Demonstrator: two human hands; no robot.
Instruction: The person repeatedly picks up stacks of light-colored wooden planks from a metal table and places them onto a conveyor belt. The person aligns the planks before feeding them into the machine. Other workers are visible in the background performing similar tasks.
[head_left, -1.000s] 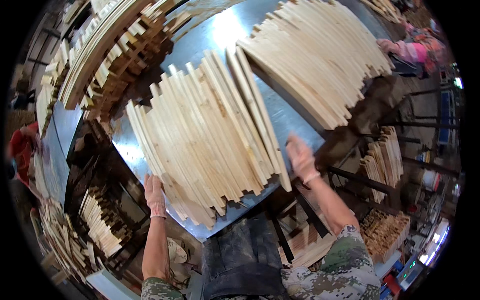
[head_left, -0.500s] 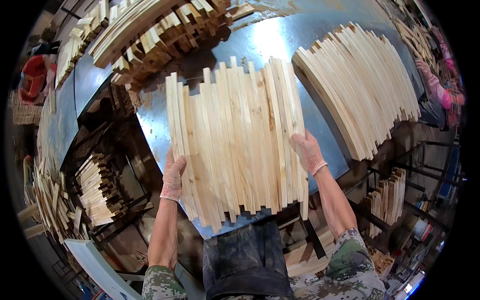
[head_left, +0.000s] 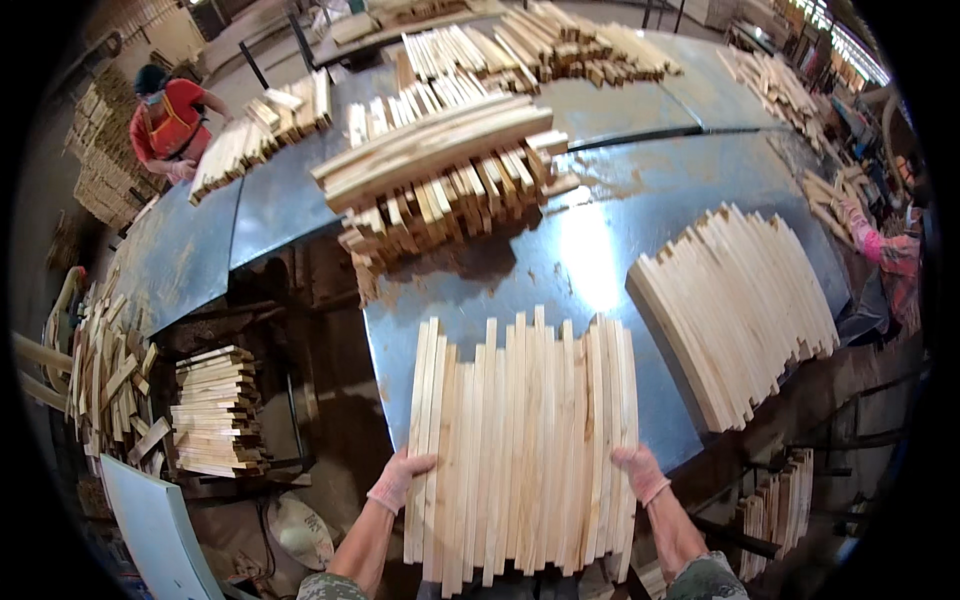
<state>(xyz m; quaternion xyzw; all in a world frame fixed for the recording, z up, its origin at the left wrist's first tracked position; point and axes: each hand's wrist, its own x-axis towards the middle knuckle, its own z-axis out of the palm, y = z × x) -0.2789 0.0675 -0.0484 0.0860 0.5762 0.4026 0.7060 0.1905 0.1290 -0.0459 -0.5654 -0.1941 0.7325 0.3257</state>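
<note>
A wide row of pale wooden strips (head_left: 520, 450) is squeezed side by side between my hands, with uneven ends at top and bottom. My left hand (head_left: 402, 478), in a pinkish knit glove, is closed against its left edge. Against the right edge presses my right hand (head_left: 640, 472), gloved alike, its fingers partly hidden by the wood. The strips overlap the near part of a metal-topped table (head_left: 480, 285), and their lower ends reach toward my body. I cannot tell whether they rest on the metal.
A second stack of strips (head_left: 745, 310) lies to the right on the table. Farther off is a darker-ended pile (head_left: 440, 190). Lower left, more strips (head_left: 215, 410) sit on a rack. Co-workers stand far left (head_left: 172, 125) and at the right edge (head_left: 895, 255).
The view has tilted up, so the strips and both hands appear lower in the picture. More of the far tables and a co-worker in red now show. Both hands keep their grip.
</note>
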